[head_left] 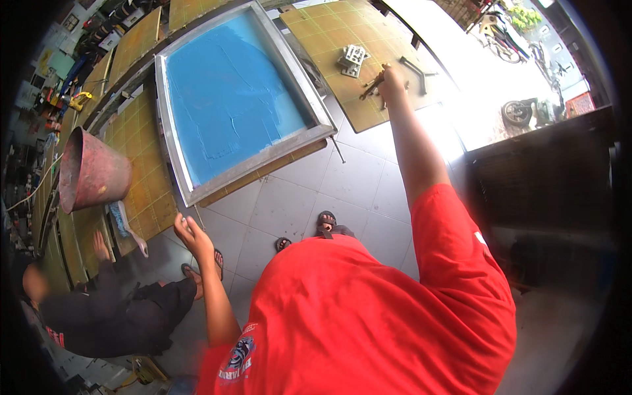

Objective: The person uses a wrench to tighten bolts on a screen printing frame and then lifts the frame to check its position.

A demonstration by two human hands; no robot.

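A screen printing frame (176, 125) with a pale metal border lies tilted on the boards, its mesh covered in streaky blue (227, 99). Just below its near left corner is my left hand (196, 238), fingers loosely curled and apart, with nothing visible in them. My right hand (394, 82) reaches out to the yellow-brown board (322, 33) at the right. Its fingers are closed around a dark, slim piece I cannot make out, beside other small dark metal parts. A grey angled metal bracket (417, 72) lies to its right, and a pale perforated metal block (353, 59) to its left.
A stained reddish bucket (95, 172) stands tilted in view on the left boards, near a brush with a pale handle (136, 238). A person in black (112, 313) is close by at lower left. Grey floor tiles (289, 197) show between the boards; a motorbike (536, 108) is outside.
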